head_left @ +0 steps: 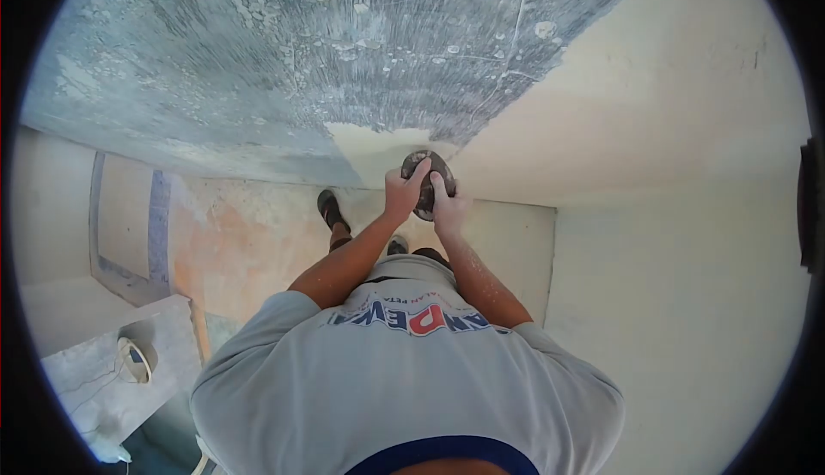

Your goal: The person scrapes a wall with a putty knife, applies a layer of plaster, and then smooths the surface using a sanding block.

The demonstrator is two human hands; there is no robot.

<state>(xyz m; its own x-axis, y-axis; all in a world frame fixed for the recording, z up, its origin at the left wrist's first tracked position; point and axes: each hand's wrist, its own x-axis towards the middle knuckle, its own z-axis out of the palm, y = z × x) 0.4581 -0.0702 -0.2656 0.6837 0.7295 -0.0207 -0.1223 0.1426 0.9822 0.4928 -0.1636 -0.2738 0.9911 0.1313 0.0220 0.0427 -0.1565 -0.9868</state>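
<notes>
Both of my hands grip a dark oval tool (pixel 418 162) with pale smears on it, close to the wall. My left hand (pixel 404 196) closes on its left side, the thumb lying across its face. On the lower right side, my right hand (pixel 449 209) is closed round it with the thumb pointing up; white dust covers this hand and forearm. Just beyond the tool is a smooth cream patch (pixel 374 144) on the wall, bordering the rough grey surface (pixel 344 54). What kind of tool it is, I cannot tell.
Smooth pale wall (pixel 653 97) extends to the right, meeting another wall at the corner. My shoe (pixel 328 204) stands on the stained floor (pixel 232 226). At lower left, a container (pixel 136 359) rests on a whitish board (pixel 176 325). A framed panel (pixel 125 217) is behind it.
</notes>
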